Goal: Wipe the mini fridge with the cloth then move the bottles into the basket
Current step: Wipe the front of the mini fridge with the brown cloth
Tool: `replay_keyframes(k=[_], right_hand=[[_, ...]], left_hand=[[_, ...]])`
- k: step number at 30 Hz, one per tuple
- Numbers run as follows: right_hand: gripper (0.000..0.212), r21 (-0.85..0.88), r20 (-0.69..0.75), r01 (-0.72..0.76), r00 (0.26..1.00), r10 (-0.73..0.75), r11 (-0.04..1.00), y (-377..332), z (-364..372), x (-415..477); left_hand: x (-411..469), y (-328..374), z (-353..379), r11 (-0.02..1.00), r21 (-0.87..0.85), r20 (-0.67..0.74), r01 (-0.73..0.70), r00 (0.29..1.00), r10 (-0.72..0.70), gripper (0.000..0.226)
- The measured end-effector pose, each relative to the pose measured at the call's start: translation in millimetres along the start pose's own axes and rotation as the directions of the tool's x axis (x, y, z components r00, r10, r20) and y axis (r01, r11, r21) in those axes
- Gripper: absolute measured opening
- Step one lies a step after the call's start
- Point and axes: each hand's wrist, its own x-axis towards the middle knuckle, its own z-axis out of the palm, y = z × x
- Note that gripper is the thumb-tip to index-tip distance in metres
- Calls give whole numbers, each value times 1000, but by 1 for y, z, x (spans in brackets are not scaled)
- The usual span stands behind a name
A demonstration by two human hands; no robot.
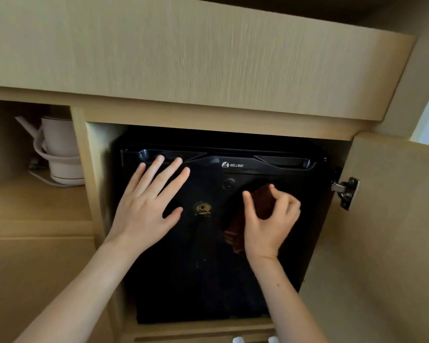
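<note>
Fingers (286, 204) of your right hand (268, 229) pinch the dark red cloth (261, 203) at the mini fridge (203, 268) door, centre-right of frame, left hand (144, 211) spread flat on it, so you're wiping I reckon; next, sweep across the door, bottles not in view.

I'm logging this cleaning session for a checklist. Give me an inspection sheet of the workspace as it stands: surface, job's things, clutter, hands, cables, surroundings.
Surface: mini fridge, black, its door closed, set inside a wooden cabinet.
Job's things: dark red cloth held against the fridge door; no bottles or basket clearly seen.
Clutter: white kettle on the shelf to the left of the fridge.
Grippers: left hand flat on the door's upper left, fingers spread; right hand grips the cloth.
Cables: white cord loops round the kettle.
Surroundings: cabinet door open at right, its metal hinge exposed.
</note>
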Motion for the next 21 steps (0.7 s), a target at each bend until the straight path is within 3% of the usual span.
replay_keyframes(k=[3, 6, 8, 10, 12, 15, 18, 21], right_hand=[[47, 193, -83, -190, 974, 209, 963, 7, -11, 33], [47, 251, -147, -226, 952, 268, 941, 12, -17, 55], [47, 228, -155, -184, 963, 222, 956, 8, -12, 48], [46, 122, -134, -71, 987, 87, 990, 5, 1, 25], [42, 3, -27, 134, 991, -134, 991, 4, 12, -6], [39, -3, 193, 369, 912, -362, 929, 17, 12, -33], [39, 17, 184, 339, 924, -336, 941, 28, -1, -16], [41, 54, 28, 116, 993, -118, 992, 26, -10, 18]], left_hand=[[0, -3, -3, 1000, 10, 6, 0, 1000, 0, 84], [0, -3, -4, 999, 39, 18, 9, 1000, -9, 85], [-1, -3, -4, 998, 58, 20, 28, 999, -29, 85], [-3, -2, -2, 997, 64, 17, 49, 999, -50, 84], [-4, -1, -1, 997, 55, 10, 50, 999, -51, 80], [-5, -5, 2, 998, 53, -6, 30, 1000, -30, 76], [-5, -6, 3, 999, 43, -33, 28, 999, -27, 75], [-3, -4, 3, 999, 33, -35, 38, 999, -37, 76]])
